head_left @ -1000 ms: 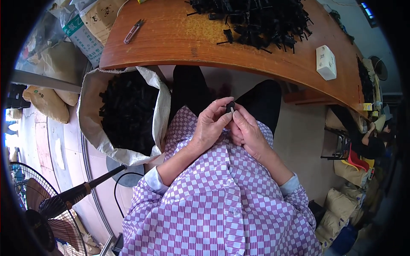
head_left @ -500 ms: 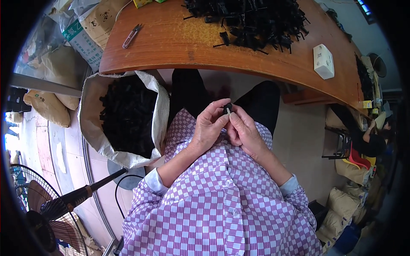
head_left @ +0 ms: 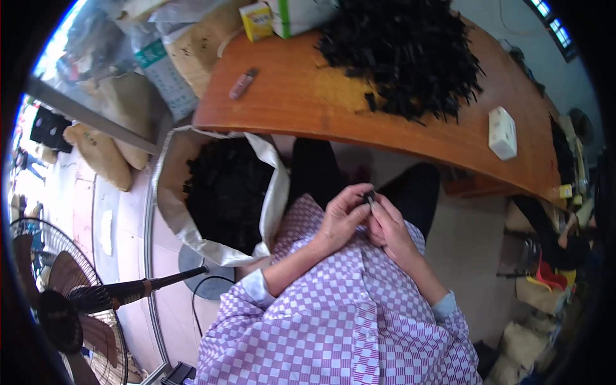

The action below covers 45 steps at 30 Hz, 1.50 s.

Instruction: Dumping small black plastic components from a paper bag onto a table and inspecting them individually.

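Observation:
Above my lap, both hands meet around a small black plastic part. My left hand pinches it from one side, thumb and forefinger together. On the other side, my right hand has its fingertips pressed against the part, the remaining fingers curled. Most of the part is covered by fingers, and a small pale spot shows beside it. To the left of my legs stands a white woven sack holding many black plastic pieces. A large heap of similar black parts lies on the table ahead.
The curved wooden table carries thread snips, a white box and a yellow packet. A standing fan is at lower left. Stuffed sacks line the left side. At far right a person sits.
The whole view has swung, so table, sack and hands appear further right and lower. Both hands still grip the small black part, with slightly shifted fingers.

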{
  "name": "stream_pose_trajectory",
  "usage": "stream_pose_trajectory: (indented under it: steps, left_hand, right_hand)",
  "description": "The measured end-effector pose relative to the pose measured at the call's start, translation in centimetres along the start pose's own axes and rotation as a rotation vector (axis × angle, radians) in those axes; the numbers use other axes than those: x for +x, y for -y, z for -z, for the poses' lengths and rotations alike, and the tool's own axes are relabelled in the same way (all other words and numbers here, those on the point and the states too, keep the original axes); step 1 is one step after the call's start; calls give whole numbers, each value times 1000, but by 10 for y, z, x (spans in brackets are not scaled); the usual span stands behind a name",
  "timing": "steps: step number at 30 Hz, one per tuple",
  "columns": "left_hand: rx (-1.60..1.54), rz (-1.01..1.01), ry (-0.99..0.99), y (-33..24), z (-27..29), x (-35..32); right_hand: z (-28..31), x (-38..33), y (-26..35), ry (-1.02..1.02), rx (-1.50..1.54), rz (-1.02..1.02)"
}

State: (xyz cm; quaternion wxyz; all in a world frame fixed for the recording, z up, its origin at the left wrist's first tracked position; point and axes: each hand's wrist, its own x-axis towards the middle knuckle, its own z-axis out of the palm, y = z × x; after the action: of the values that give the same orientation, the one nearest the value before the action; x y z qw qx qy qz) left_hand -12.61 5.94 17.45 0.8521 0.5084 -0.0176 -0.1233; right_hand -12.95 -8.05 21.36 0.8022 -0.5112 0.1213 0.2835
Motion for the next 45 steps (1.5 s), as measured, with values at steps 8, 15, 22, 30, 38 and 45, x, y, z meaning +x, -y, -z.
stream_pose_trajectory:
  steps: [8, 15, 22, 30, 38, 45]
  left_hand:
    - [140, -85, -39, 1, 8, -9]
    - [215, -131, -26, 7, -4, 0]
    - [437, -361, -155, 6, 2, -13]
    - [369, -392, -139, -1, 10, -11]
    - [385, -370, -166, 1, 1, -15]
    - [535, -247, -148, -1, -2, -21]
  right_hand:
    - [-10, 2, -7, 59, -137, 62]
    - [0, 10, -16, -24, -119, 119]
    - [-3, 15, -16, 60, -268, 108]
    - [-11, 16, -18, 78, -216, 164]
    - [-3, 18, -21, 96, -186, 150]
    - [-10, 0, -16, -53, -142, 47]
